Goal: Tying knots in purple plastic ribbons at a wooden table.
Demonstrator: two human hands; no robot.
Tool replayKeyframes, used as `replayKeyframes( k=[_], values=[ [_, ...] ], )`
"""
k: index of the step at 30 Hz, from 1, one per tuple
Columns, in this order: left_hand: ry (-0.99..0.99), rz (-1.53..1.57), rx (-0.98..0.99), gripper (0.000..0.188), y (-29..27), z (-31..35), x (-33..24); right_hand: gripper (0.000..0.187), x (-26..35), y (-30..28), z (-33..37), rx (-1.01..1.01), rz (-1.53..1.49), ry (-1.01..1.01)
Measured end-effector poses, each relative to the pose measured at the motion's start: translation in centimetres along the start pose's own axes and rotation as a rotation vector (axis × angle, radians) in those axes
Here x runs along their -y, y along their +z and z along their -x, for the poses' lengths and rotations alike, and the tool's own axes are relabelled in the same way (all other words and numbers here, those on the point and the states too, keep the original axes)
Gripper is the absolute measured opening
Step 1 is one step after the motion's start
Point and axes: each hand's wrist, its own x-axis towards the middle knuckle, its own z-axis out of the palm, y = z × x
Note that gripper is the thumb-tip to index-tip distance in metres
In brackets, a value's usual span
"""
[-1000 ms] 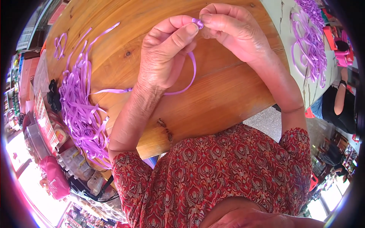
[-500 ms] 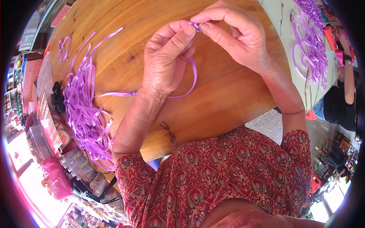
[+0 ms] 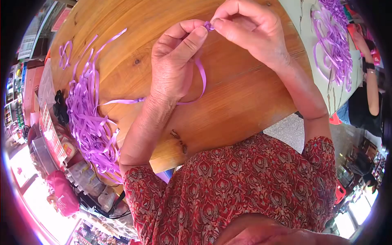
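Note:
Both hands meet above the far part of the wooden table (image 3: 228,106). My left hand (image 3: 175,57) pinches a purple ribbon (image 3: 201,77) between thumb and forefinger, right beside a small knotted bunch (image 3: 208,26) in it. From the other side, the thumb and forefinger of my right hand (image 3: 255,34) close on the same bunch. The ribbon's tail loops down below my left hand, passes by the wrist and runs left across the wood, with a small knot along it. A big heap of purple ribbons (image 3: 87,118) lies at the table's left edge.
A short ribbon loop (image 3: 66,54) lies at the far left. On a pale marbled table (image 3: 304,24) to the right is another ribbon pile (image 3: 332,49), with a person's arm (image 3: 370,87) beyond it. Boxes and a pink bag (image 3: 63,194) crowd the left side.
The view has shifted slightly. My right fingers have changed their hold, with the thumb now over the knotted bunch; both hands stay together at the ribbon.

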Motion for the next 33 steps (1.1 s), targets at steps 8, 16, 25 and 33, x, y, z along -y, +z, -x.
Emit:
replayKeyframes(
  k=[8,16,25,33],
  values=[
    [0.022,-0.058,-0.042,0.015,0.0,0.2,0.0,0.004,-1.5,-0.2,1.3,0.027,0.065,0.011],
    [-0.012,-0.104,-0.093,0.015,0.0,0.0,-0.1,0.004,-1.9,-0.5,1.1,0.013,0.054,0.0],
    [0.03,-0.215,-0.185,0.01,0.9,0.0,-0.4,0.005,2.4,0.6,0.0,-0.161,0.142,0.746],
    [-0.001,-0.167,-0.228,0.007,0.1,0.2,0.1,0.026,4.0,0.9,-2.1,0.12,0.661,0.161]
  ],
)
